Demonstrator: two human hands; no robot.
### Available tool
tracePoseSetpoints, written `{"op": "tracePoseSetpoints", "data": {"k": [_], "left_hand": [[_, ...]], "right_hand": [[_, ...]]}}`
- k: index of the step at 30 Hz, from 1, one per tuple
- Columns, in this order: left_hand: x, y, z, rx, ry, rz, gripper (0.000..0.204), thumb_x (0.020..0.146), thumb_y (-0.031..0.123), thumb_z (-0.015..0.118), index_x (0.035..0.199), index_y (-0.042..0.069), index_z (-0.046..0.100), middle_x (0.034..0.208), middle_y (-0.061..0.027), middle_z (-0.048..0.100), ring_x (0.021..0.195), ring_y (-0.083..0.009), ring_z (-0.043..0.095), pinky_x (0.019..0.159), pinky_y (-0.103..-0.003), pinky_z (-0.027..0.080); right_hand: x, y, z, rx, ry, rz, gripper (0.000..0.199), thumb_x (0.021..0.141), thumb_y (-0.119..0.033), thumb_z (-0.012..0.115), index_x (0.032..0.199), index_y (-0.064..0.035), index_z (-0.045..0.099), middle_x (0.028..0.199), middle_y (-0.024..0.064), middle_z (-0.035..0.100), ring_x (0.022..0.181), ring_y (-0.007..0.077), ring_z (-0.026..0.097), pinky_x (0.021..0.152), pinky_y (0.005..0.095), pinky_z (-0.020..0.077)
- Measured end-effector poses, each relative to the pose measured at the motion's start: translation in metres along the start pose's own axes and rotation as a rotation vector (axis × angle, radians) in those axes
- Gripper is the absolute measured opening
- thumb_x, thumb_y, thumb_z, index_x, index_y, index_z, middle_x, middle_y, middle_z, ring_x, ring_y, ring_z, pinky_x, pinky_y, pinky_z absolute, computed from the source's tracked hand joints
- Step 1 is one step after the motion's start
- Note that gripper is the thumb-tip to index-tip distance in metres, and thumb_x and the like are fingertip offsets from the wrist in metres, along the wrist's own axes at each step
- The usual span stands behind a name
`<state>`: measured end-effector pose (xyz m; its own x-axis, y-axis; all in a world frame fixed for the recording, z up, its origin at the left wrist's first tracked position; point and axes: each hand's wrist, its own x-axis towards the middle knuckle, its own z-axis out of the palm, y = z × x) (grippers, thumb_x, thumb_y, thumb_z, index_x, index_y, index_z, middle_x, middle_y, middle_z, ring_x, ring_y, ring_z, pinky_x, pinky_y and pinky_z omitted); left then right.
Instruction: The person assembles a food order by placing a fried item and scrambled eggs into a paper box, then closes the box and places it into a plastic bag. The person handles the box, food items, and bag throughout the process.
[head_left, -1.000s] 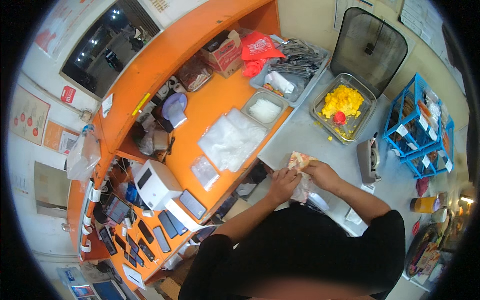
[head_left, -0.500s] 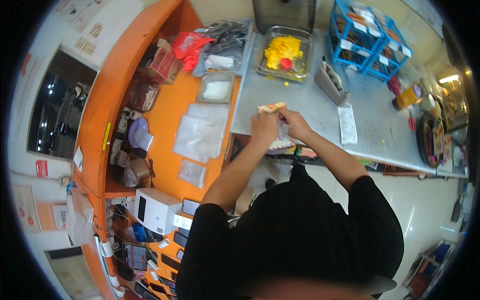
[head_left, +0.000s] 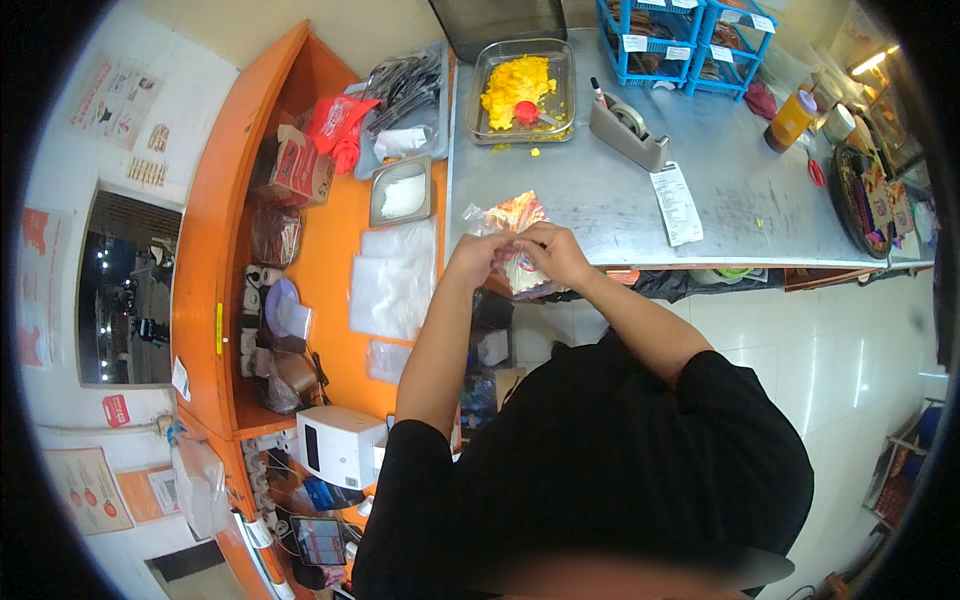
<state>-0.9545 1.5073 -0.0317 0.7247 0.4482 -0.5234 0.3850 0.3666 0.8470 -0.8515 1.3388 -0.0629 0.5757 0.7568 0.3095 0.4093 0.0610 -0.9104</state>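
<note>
Since half a second ago the view has swung so the steel worktop (head_left: 720, 190) lies further up and to the right, while both hands remain together at its near edge on the same small clear bag (head_left: 510, 215). The left hand (head_left: 478, 255) and the right hand (head_left: 552, 250) meet just below the bag, their fingers (head_left: 520, 238) pressed together and pinching its lower part; the bag holds something red and orange and rests at the worktop's front edge. Farther back on the worktop sits a glass dish (head_left: 522, 85) of yellow food with a red scoop in it, a grey tape dispenser (head_left: 628, 130) just to its right, and a paper receipt (head_left: 676, 203) nearer the edge. Blue baskets (head_left: 690, 40) stand at the back. To the left, on the orange counter (head_left: 330, 260), lie flat clear bags (head_left: 392, 278) and a small metal tray (head_left: 402, 190).
</note>
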Motion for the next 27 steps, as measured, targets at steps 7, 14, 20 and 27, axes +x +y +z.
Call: {"op": "tracePoseSetpoints", "data": {"k": [7,14,20,27], "left_hand": [[-0.019,0.0,0.012,0.147,0.077,0.182,0.012,0.089,0.011,0.073,0.091,-0.001,0.071,0.078,-0.005,0.068,0.067,-0.0112,0.061,0.057,-0.026,0.045],[-0.025,-0.007,0.009,0.224,0.072,0.219,0.026,0.088,0.025,0.077,0.098,0.001,0.076,0.09,-0.0041,0.072,0.079,-0.0136,0.063,0.068,-0.029,0.048],[-0.016,-0.021,0.0,0.141,0.039,0.265,0.031,0.086,0.02,0.079,0.106,-0.003,0.075,0.09,-0.0055,0.072,0.079,-0.0142,0.065,0.073,-0.029,0.05],[-0.013,-0.019,-0.004,0.08,0.016,0.183,0.035,0.084,0.016,0.079,0.111,-0.005,0.073,0.089,-0.0059,0.071,0.08,-0.0142,0.065,0.073,-0.029,0.05]], "right_hand": [[0.024,0.008,0.012,0.293,0.069,0.426,0.024,0.099,-0.011,0.067,0.119,0.0024,0.072,0.088,0.0045,0.071,0.068,0.008,0.059,0.06,0.0267,0.0509],[0.023,-0.014,0.002,0.615,-0.008,0.659,0.042,0.09,-0.01,0.078,0.116,0.0078,0.051,0.089,0.0138,0.07,0.074,0.0152,0.068,0.061,0.0271,0.0547],[0.033,-0.008,-0.011,0.556,-0.252,0.621,0.035,0.088,-0.008,0.08,0.102,0.0013,0.049,0.09,0.0149,0.069,0.076,0.0194,0.071,0.066,0.0308,0.0608],[0.04,-0.006,-0.015,0.539,-0.36,0.669,0.039,0.088,-0.006,0.08,0.09,-0.006,0.041,0.087,0.0141,0.067,0.079,0.0203,0.072,0.07,0.0321,0.0631]]}}
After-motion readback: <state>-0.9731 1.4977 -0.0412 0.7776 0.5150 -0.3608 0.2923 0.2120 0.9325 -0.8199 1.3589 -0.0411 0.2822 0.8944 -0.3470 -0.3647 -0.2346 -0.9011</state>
